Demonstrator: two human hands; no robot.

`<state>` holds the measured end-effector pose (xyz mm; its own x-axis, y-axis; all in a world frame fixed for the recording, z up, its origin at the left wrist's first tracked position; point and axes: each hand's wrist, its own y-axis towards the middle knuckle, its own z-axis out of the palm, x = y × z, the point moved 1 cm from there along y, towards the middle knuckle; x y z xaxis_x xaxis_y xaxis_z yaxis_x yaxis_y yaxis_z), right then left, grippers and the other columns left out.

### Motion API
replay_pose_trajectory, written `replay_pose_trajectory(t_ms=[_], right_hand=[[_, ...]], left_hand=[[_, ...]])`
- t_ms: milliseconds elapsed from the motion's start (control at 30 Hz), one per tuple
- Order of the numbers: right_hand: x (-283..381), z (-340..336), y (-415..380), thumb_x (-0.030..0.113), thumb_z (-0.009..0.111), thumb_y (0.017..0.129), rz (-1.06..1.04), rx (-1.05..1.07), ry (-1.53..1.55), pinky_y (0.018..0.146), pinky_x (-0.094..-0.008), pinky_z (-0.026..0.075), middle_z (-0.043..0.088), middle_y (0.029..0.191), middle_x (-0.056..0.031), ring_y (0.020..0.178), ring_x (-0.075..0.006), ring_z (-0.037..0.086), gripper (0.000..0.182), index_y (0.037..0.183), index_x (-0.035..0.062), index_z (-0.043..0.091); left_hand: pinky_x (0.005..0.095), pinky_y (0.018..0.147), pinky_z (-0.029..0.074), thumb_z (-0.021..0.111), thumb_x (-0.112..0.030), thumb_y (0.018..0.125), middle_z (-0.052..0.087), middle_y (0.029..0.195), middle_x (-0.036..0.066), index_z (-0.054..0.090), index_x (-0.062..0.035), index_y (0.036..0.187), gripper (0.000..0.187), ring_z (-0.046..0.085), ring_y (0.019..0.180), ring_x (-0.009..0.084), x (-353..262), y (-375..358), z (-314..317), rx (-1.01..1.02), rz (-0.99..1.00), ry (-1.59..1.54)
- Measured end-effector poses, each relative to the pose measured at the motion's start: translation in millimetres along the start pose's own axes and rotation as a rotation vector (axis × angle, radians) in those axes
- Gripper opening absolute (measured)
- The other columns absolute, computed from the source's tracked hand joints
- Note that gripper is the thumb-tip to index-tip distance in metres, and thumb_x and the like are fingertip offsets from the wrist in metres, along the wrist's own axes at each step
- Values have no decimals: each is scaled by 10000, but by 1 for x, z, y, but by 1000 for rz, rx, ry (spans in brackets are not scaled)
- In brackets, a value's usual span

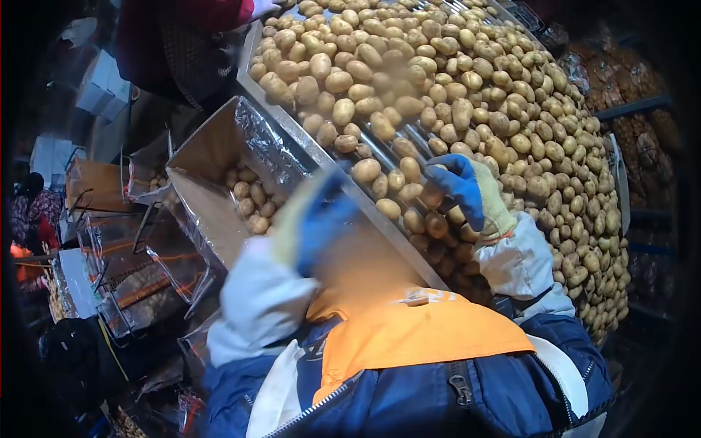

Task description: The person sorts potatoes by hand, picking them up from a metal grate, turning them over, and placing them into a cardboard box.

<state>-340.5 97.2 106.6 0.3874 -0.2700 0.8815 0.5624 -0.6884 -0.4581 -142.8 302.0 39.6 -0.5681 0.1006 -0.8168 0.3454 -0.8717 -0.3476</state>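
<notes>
Our right hand point(467, 193) curls closed around a potato point(432, 198) on the sorting belt point(307, 142); our left hand point(318, 219) blurs above the box point(212, 157), its grip we cannot tell.

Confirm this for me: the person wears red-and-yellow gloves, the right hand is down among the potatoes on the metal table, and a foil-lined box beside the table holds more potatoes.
One detail is wrong: the gloves are blue and yellow, not red and yellow. The head view shows the right hand among the potatoes on the metal table, and the foil-lined box beside it holds more potatoes. The left hand is blurred.
</notes>
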Motion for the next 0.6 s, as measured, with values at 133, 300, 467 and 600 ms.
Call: replay_pose_trajectory(t_ms=[133,300,467,600], right_hand=[[-18,-1,6,324,770,958,-102,-110,-135,575,-244,463,673,765,-1,648,-65,583,322,973,3,739],[-12,-29,-15,294,706,1013,-50,-222,-75,524,-225,424,650,721,21,616,-37,573,279,962,23,748],[-47,-78,-24,209,670,1028,-374,-438,-363,730,-257,563,744,1012,-75,824,-134,692,276,1218,15,721],[-70,-113,-32,314,778,909,-442,-355,-1181,996,-469,547,662,1289,-265,1180,-394,660,583,1396,44,606]], left_hand=[[338,865,574,726,-132,992,581,1408,108,308,-59,1622,759,631,1082,166,27,37,100,263,-73,254],[328,906,557,721,-193,1004,612,1389,65,418,-8,1561,660,643,1106,159,25,51,99,299,-221,-104],[341,927,562,688,-148,1014,620,1406,82,434,-11,1553,611,654,1131,193,11,54,94,354,-191,-41],[345,970,549,690,-51,990,627,1389,111,458,27,1524,588,640,1164,188,14,59,83,321,-25,13]])
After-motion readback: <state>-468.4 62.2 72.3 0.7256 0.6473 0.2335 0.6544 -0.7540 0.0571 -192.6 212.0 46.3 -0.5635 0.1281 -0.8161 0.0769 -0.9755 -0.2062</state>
